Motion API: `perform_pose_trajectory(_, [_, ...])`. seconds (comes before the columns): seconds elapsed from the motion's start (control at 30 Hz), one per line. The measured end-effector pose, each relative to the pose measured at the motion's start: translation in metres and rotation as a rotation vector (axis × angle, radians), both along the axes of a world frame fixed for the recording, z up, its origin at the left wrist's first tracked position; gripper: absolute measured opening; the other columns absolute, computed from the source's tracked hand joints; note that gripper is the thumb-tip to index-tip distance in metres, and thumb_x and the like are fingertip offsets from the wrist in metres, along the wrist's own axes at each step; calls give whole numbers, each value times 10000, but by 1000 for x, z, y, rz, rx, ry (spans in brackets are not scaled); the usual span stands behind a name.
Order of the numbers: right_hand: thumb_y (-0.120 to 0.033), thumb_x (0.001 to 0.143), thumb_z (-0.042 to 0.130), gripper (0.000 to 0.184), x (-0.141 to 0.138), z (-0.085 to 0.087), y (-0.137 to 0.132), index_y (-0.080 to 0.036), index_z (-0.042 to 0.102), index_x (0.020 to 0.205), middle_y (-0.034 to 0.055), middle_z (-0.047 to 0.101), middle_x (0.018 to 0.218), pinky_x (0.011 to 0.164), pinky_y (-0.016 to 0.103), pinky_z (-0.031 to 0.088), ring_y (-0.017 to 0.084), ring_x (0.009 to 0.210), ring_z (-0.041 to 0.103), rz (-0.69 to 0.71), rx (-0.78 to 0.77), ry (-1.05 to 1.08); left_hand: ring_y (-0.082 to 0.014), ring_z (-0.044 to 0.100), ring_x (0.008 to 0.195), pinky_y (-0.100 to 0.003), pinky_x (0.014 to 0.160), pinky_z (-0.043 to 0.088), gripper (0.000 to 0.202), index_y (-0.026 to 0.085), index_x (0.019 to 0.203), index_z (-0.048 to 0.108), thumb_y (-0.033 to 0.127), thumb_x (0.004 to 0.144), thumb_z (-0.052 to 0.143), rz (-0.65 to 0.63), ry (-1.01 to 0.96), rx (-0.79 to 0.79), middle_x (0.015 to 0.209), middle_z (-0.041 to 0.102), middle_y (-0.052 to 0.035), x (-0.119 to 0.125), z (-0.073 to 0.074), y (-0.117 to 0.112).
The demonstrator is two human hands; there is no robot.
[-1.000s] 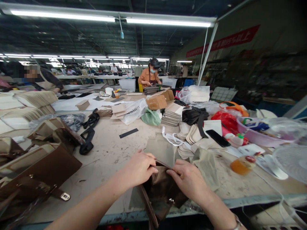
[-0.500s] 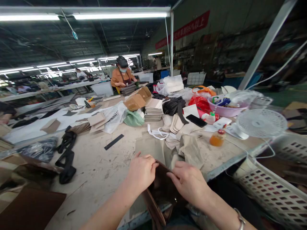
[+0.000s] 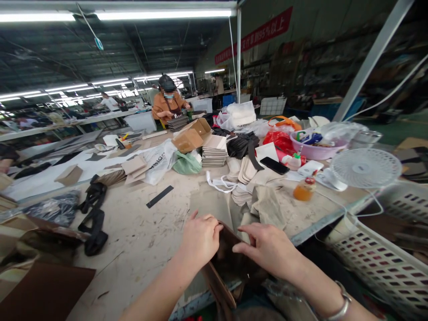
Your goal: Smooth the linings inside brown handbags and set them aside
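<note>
A brown leather bag point(image 3: 219, 277), its mouth facing up toward me, is held at the table's near edge. My left hand point(image 3: 200, 238) is closed on its far left rim, thumb and fingers pinching the edge. On the right side of the rim lies my right hand point(image 3: 270, 247), its thumb on the inner side and its fingers curled over the edge. Below the table edge, the bag's lower part drops out of sight. Just beyond my hands is a crumpled beige cloth point(image 3: 267, 207), with stacked pale panels point(image 3: 241, 196) behind it.
A black strip point(image 3: 159, 196) lies on the table point(image 3: 133, 243), left of my hands. Black straps point(image 3: 95, 227) and brown pieces point(image 3: 43, 290) are farther left. To the right are a phone point(image 3: 274, 165), an orange jar point(image 3: 304, 189), a fan point(image 3: 364, 169) and a white basket point(image 3: 377, 254). Across sits a co-worker point(image 3: 169, 104).
My right thumb and index finger have spread a little farther apart at the rim. The bag has shifted slightly, and my left hand keeps its pinch. The view has moved a little.
</note>
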State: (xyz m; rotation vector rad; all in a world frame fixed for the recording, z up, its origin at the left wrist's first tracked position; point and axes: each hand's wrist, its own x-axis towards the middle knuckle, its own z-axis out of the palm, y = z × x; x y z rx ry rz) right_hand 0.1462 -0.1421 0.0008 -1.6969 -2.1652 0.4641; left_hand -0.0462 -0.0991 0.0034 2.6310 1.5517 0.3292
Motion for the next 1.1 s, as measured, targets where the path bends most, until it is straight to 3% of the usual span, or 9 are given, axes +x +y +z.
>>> perform_pose_trajectory(0.2, [-651,592,696,530,3,17,7,-263,659,952,-22,657,774,571,233,352,159,679,587,261,-152,76,-182,622,812,-435,1007,322,204,211,773,649,238,878,476,0,-23,1,808,670,-6,-2,2,-2])
perform_pose_trajectory(0.27, [-672,640,646,510,0,19,11,-250,660,927,-16,663,774,558,231,345,152,671,583,267,-161,92,-188,623,821,-441,1010,322,200,209,777,652,240,876,480,-1,-25,-5,807,671,-14,-2,1,-2])
perform_pose_trajectory(0.37, [-564,781,582,363,-11,15,18,-220,672,851,7,670,754,558,244,327,151,668,586,169,-67,-6,-194,624,827,-444,1016,324,190,205,787,657,246,869,491,8,-40,-9,805,671,-27,-2,-1,0])
perform_pose_trajectory(0.47, [-414,845,563,269,-19,9,23,-206,671,712,13,663,690,560,258,314,151,649,597,162,14,-153,-185,625,828,-456,1047,295,178,214,768,654,262,864,513,-15,-93,-31,812,675,-21,-5,-1,1])
perform_pose_trajectory(0.57, [-337,875,534,276,-22,2,25,-196,657,673,17,653,680,554,264,308,149,644,603,140,83,-230,-189,609,955,-486,1115,178,62,241,837,641,282,813,601,-76,-212,-45,1007,671,-11,-11,3,-2])
perform_pose_trajectory(0.67, [-303,885,523,247,-20,-5,26,-197,648,700,13,644,698,559,266,313,149,658,605,113,139,-256,-254,441,1235,-520,1132,138,492,268,1170,528,269,709,700,-51,-301,-44,1356,476,-48,-18,9,-14])
perform_pose_trajectory(0.77, [-302,895,508,254,-19,-9,26,-198,633,699,9,632,697,564,267,316,148,666,602,112,173,-256,-279,299,1338,-515,1108,239,841,250,1424,218,188,705,651,48,-309,-133,1467,316,-82,-25,10,-27])
perform_pose_trajectory(0.93, [-301,899,497,267,-17,-5,24,-198,613,681,5,619,690,562,266,310,141,654,588,112,180,-250,-191,362,1312,-402,1101,304,862,269,1464,19,3,733,391,27,-336,-349,1462,339,-53,-49,13,-27])
perform_pose_trajectory(1.1, [-308,913,457,283,-15,-4,16,-199,615,705,17,615,712,549,270,297,144,648,575,112,176,-256,-181,435,1254,-390,1073,343,806,308,1456,81,4,764,361,-73,-304,-404,1390,447,-41,-64,21,-21])
